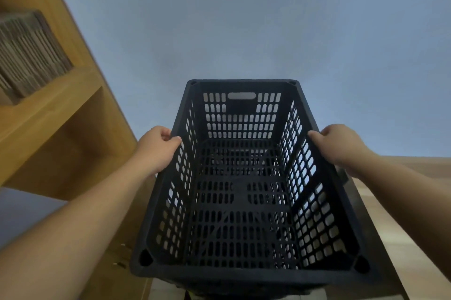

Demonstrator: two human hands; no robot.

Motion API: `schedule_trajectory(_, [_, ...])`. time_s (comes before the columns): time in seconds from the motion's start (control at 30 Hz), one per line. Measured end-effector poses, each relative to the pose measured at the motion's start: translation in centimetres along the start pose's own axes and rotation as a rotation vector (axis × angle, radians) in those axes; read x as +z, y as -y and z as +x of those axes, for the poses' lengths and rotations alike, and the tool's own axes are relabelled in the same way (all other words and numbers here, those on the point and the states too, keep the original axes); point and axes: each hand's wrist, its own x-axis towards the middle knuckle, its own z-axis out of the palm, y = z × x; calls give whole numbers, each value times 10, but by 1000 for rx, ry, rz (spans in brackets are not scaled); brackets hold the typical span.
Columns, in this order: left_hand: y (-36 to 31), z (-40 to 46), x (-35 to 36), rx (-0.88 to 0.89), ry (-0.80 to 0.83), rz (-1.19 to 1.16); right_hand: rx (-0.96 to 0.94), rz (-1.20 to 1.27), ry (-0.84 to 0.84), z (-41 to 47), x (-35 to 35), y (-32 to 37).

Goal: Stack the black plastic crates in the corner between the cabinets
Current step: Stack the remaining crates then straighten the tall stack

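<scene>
While the black plastic crate (241, 177) is gripped by its two long rims, it is held up in front of a plain grey-blue wall (244, 18), in the gap between a wooden cabinet (73, 128) on the left and a lower wooden surface (402, 202) on the right. The left hand (158, 145) is closed over the left rim, with the fingers curled on its top edge; the right hand (339, 143) is closed over the right rim in the same way. The crate is empty, and its slotted floor is seen through to something dark below, which may be another crate, though this cannot be told for sure. The carrying or lowering step is judged to be in hand. Next, the crate's corners would have to be lined up over whatever lies beneath, and the crate kept level as it is lowered. Stacked cardboard (29, 55) is seen on the cabinet's shelf.
</scene>
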Motion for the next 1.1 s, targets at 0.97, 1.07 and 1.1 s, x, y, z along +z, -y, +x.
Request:
schedule_trajectory(0.97, [-13,-16,13,-74,55,-127,-52,-158,55,-75,19,-18])
schedule_trajectory(1.07, [-14,-22,13,-86,71,-155,-59,-142,52,-72,17,-21])
schedule_trajectory(1.1, [-15,-23,14,-96,71,-161,-52,-133,48,-69,17,-23])
